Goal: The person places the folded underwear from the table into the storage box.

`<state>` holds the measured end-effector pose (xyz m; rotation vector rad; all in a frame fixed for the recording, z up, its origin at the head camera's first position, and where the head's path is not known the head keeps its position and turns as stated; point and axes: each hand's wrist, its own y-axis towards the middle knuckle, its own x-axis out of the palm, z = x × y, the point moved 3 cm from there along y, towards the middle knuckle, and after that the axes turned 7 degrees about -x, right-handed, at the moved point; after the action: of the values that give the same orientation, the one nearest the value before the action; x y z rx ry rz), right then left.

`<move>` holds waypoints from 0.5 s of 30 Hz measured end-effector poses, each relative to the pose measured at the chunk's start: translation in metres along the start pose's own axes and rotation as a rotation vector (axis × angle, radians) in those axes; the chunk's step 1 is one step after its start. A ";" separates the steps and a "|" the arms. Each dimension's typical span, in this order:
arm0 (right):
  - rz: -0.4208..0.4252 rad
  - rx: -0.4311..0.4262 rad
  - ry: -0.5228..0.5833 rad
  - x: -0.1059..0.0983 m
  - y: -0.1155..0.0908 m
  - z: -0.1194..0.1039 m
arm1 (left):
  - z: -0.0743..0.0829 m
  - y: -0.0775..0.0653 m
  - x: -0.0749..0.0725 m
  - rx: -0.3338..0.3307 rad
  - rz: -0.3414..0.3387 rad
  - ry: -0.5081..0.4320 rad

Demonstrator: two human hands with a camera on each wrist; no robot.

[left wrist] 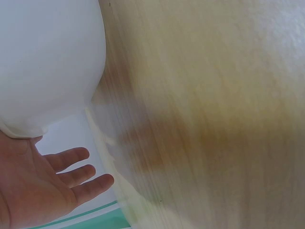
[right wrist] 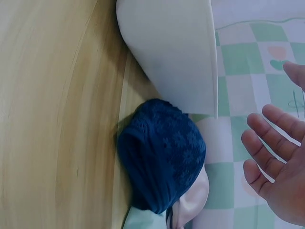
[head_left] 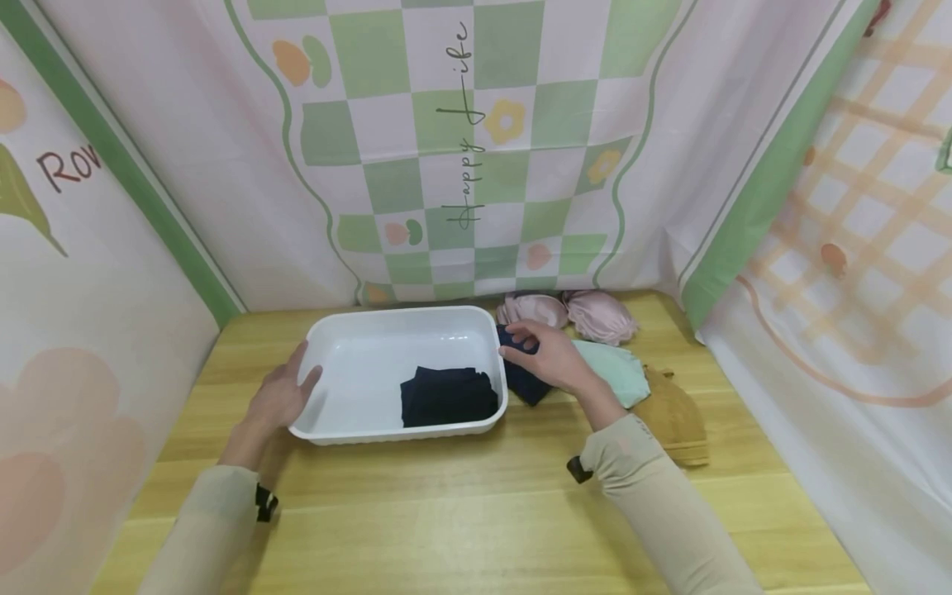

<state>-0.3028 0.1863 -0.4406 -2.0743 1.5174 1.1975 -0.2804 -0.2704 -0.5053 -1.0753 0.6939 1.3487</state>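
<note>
A white rectangular tray [head_left: 357,376] stands on the table, with folded black garments [head_left: 449,398] in its near right corner. My left hand [head_left: 281,395] rests at the tray's left rim, its thumb over the edge; the left wrist view shows its other fingers [left wrist: 78,176] spread and fairly straight below the rim. Beside the tray's right rim, my right hand [head_left: 549,355] hovers with loosely bent fingers and holds nothing. Below it lies a folded navy bra [head_left: 526,382], partly hidden in the head view; its floral lace cup [right wrist: 178,140] shows in the right wrist view.
Two pink satin bundles [head_left: 601,316] lie at the table's back edge. Behind my right forearm are a mint-green folded garment [head_left: 616,372] and a mustard bra [head_left: 675,417]. Patterned curtains [head_left: 476,165] border the wooden table [head_left: 446,521] at the back and sides.
</note>
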 end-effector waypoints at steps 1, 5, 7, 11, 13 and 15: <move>0.004 0.010 0.002 -0.001 -0.001 0.002 | 0.000 0.000 0.000 0.000 -0.001 0.001; 0.015 0.054 0.005 -0.003 -0.003 0.010 | -0.001 0.000 0.000 -0.004 -0.005 -0.002; 0.018 0.070 0.008 -0.004 -0.004 0.014 | 0.000 0.000 0.000 -0.002 -0.005 0.000; 0.021 0.085 0.005 -0.004 -0.005 0.021 | -0.001 0.000 0.000 -0.006 -0.005 -0.001; 0.024 0.090 0.002 -0.004 -0.006 0.024 | -0.001 0.000 0.000 -0.008 -0.006 0.001; 0.028 0.093 -0.003 -0.004 -0.006 0.027 | -0.001 0.001 0.000 -0.010 -0.006 -0.001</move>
<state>-0.3098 0.2091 -0.4552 -1.9969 1.5749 1.1171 -0.2808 -0.2709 -0.5056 -1.0842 0.6832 1.3487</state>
